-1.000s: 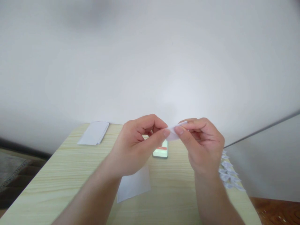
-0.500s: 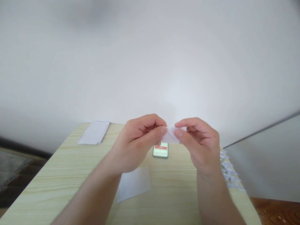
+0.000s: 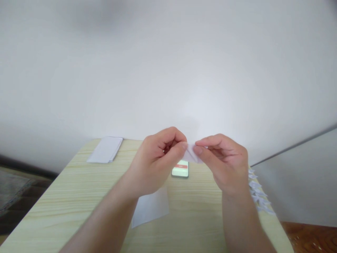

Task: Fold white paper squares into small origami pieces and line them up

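A small folded piece of white paper [image 3: 191, 154] is held up between my two hands, above the table. My left hand [image 3: 160, 161] pinches its left end between thumb and forefinger. On the other side, the thumb and forefinger of my right hand [image 3: 223, 161] grip the right part; a diagonal crease shows between the hands. Fingers cover both ends of the paper. Below my left wrist a sheet of white paper [image 3: 152, 207] lies on the table, partly hidden by that arm.
Just below the hands lies a phone [image 3: 180, 172] with a lit screen. A stack of white paper [image 3: 105, 149] sits at the table's back left. Several small folded paper pieces [image 3: 258, 193] line the right edge of the wooden table [image 3: 195, 218]. A white wall [image 3: 168, 70] stands behind.
My right thumb and forefinger have shifted slightly left along the folded paper, and its right part now looks bent over more. My left hand keeps its pinch, nearly still.
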{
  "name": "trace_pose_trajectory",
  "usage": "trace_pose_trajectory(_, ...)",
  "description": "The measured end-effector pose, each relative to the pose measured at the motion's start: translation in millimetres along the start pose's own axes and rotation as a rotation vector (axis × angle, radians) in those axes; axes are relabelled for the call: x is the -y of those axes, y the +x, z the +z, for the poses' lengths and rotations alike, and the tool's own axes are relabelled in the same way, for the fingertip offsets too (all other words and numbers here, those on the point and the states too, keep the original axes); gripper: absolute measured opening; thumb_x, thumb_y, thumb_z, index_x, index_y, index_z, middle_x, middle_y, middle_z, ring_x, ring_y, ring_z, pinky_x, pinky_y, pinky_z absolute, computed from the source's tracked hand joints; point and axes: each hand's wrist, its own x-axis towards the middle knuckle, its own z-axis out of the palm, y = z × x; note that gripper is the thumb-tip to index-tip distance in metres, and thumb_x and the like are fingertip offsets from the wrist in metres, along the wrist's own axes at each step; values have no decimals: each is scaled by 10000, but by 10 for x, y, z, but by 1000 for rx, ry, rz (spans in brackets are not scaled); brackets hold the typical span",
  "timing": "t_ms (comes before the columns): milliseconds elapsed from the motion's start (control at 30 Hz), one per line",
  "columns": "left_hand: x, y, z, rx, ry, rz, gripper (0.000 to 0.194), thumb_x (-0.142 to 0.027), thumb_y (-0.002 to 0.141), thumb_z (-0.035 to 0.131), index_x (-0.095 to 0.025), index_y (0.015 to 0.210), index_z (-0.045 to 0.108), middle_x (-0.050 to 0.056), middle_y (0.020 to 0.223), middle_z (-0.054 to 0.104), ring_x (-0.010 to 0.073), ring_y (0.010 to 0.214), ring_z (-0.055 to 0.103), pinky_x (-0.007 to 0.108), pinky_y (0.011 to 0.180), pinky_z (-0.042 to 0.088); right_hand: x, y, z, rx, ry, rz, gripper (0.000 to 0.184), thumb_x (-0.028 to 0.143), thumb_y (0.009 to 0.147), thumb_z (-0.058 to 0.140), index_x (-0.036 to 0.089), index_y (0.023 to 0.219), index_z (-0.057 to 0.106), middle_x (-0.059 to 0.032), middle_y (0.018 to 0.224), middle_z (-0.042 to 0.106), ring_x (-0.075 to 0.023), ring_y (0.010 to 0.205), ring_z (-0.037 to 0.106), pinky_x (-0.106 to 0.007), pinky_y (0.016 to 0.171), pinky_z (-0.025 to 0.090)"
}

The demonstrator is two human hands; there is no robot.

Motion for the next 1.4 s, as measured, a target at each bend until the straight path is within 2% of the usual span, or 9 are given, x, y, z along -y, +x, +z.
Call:
trace_pose_trajectory(167, 9, -11, -21, 44, -76, 2, 220, -301, 1009, 563, -193, 828, 627, -32, 661, 473, 104, 607, 393, 244, 535, 318, 18, 2, 8, 7, 42, 12, 86, 235, 836, 843, 236, 899, 785, -16, 819, 781, -171, 737, 725, -299, 673, 596)
trace_pose_trajectory(333, 6, -14, -33, 113, -70, -15, 241, -341, 999, 590, -192, 823, 658, -17, 675, 526, 109, 617, 415, 248, 540, 328, 57, 16, 12, 53, 76, 39, 83, 205, 855, 813, 227, 907, 752, 5, 782, 743, -138, 693, 675, -271, 637, 561)
trace_pose_trajectory(467, -5, 4, 1, 24, -80, -5, 255, -329, 995, 588, -191, 790, 649, -22, 635, 501, 104, 582, 406, 238, 510, 326, 16, 42, 24, 113, 159, 95, 173, 249, 878, 795, 239, 1039, 731, 12, 801, 757, -142, 703, 699, -270, 635, 578)
trace_pose_trajectory(533, -9, 13, 25, -9, -89, 10, 258, -320, 992, 593, -188, 778, 650, -22, 621, 519, 100, 568, 415, 231, 494, 332, -7, 56, 21, 179, 163, 115, 115, 311, 902, 775, 213, 953, 746, -13, 812, 778, -165, 741, 733, -288, 656, 603)
trace_pose_trajectory(633, -9, 20, 56, -31, -100, 30, 245, -297, 993, 592, -186, 786, 663, -21, 622, 567, 96, 563, 447, 223, 494, 365, -20, 71, 6, 216, 108, 138, 215, 376, 929, 746, 188, 823, 753, -32, 770, 779, -179, 734, 746, -292, 638, 609)
trace_pose_trajectory(800, 3, 21, 78, -76, -94, 40, 216, -269, 992, 606, -187, 806, 680, -31, 617, 594, 82, 549, 480, 209, 483, 368, -26, 69, 1, 224, 153, 125, 161, 346, 930, 755, 191, 888, 752, -24, 802, 784, -158, 740, 740, -279, 664, 612)
trace_pose_trajectory(1000, 25, 29, 74, -143, -90, 62, 204, -252, 986, 615, -179, 818, 707, -21, 593, 605, 90, 539, 500, 224, 482, 374, -41, 57, 19, 232, 191, 127, 138, 334, 930, 754, 200, 960, 744, -28, 846, 791, -170, 789, 746, -315, 727, 626)
trace_pose_trajectory(1233, 48, 42, 42, -97, -188, 21, 216, -337, 965, 669, -193, 817, 733, -19, 570, 570, 102, 541, 430, 247, 490, 346, -69, 79, -29, 135, 115, 89, 162, 351, 918, 766, 198, 869, 742, -29, 780, 792, -171, 711, 730, -300, 648, 593)
trace_pose_trajectory(1400, 73, 46, 14, -47, -228, -24, 232, -324, 970, 656, -192, 794, 733, -20, 572, 535, 106, 573, 431, 253, 525, 364, -125, 92, -44, 105, 123, 104, 201, 355, 924, 759, 197, 807, 719, -23, 720, 776, -160, 664, 702, -288, 623, 553)
